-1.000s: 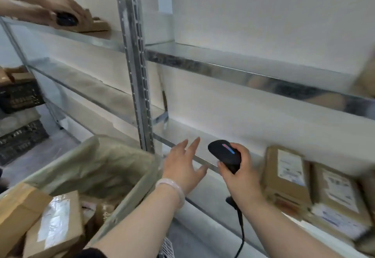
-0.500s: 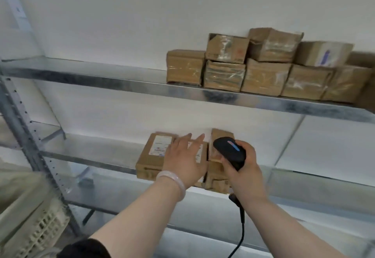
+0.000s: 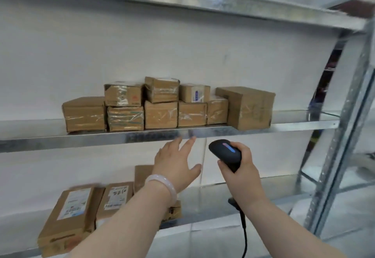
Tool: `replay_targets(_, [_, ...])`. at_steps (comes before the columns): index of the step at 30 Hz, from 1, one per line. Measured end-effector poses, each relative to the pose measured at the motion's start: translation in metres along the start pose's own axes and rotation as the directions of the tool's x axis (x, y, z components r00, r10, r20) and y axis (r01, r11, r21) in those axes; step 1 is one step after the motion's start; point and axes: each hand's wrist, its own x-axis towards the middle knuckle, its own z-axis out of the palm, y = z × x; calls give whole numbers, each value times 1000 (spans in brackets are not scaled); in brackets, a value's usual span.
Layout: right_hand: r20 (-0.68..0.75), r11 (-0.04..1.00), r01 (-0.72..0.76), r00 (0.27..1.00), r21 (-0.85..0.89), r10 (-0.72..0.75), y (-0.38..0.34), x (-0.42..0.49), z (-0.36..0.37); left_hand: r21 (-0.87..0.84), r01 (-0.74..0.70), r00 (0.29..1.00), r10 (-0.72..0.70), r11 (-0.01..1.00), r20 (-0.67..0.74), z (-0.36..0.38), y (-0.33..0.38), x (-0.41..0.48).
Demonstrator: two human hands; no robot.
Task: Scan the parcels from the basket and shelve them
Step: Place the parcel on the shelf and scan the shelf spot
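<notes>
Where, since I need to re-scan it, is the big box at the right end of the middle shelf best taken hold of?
Probably from the front-right: the big box sits turned, one front corner at the shelf edge, its right face free, its left beside a smaller box. Grip the right face and the front-left face.

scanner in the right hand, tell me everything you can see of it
The scanner is a black handheld unit, plastic by its look, with a smooth rounded head. A short lit strip, pink at one end and blue at the other, runs along the head's top. The right hand grips its handle, fingers curled round it, hiding most of it. A black cable hangs from the base. It is held upright just below the middle shelf's front edge, touching no parcel.
</notes>
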Motion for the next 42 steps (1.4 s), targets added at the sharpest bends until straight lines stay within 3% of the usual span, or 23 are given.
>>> replay_targets(10, [-181,994,108,977,-17,-109,-8,95,-120,-162,-145,989,142,976,-32,-24,117,73])
replay_targets(20, [-150,992,119,982,50,-111,41,216,-176,-284,81,988,-114,955,-101,10,176,162])
replay_targets(25, [-40,983,14,999,185,-6,59,273,-167,-282,166,963,-216,945,-158,22,190,191])
replay_targets(30, [37,931,-107,994,349,100,66,302,-144,-389,208,928,-307,897,-212,29,198,206])
replay_targets(35, [59,835,-204,978,511,202,74,300,-143,-468,180,901,-336,865,-276,38,206,204])
replay_targets(38, [32,828,-166,984,536,177,72,290,-156,-510,120,902,-309,851,-302,37,209,196])
replay_targets(42, [-35,850,-69,994,523,103,58,266,-174,-659,33,913,-291,751,-286,32,218,177])
